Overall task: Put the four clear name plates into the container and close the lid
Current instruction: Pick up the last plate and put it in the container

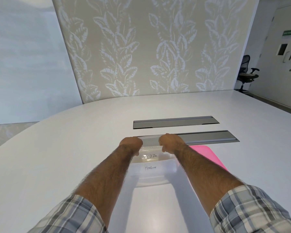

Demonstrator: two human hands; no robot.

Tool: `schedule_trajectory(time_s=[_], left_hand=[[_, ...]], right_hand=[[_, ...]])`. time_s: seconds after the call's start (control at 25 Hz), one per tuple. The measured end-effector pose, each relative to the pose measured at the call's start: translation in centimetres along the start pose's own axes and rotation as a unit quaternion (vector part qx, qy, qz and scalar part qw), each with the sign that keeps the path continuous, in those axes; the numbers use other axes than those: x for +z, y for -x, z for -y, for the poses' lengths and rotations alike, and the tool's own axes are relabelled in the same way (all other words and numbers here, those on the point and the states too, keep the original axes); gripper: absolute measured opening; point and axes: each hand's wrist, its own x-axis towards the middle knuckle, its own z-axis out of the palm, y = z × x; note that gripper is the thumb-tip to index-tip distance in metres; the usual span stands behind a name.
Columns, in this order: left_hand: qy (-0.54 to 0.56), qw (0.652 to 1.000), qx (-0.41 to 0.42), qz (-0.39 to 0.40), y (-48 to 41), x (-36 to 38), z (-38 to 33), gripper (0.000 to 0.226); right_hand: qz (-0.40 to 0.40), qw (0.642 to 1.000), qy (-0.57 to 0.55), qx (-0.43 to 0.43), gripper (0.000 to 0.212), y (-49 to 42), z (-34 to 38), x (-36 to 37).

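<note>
Two hands on show, left hand [131,144] at eleven o'clock of the one clear container [154,172], right hand [170,142] at one. Two lettered name plates [150,167] readable inside; any more, can't tell. One pink lid [207,154] at three. Two grey slots [175,122] at twelve, one office chair [246,73] at two.

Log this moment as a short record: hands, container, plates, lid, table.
left hand: closed grip on the container's far rim
right hand: closed grip on the same rim, a gap between the hands
container: clear, on the table between the forearms
plates: labels ZEBRA and PENGUIN readable inside; others cannot be told
lid: pink, flat on the table right of the container, not on it
table: white, with two grey slots beyond the hands
</note>
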Motion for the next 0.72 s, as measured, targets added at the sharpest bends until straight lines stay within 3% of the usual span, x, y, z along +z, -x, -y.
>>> schedule_trajectory(time_s=[0.72], left_hand=[[-0.036, 0.999, -0.001, -0.014, 0.3, 1.4, -0.3, 0.031]], right_hand=[[-0.002, 0.999, 0.032, -0.008, 0.025, -0.2, 0.8, 1.1]])
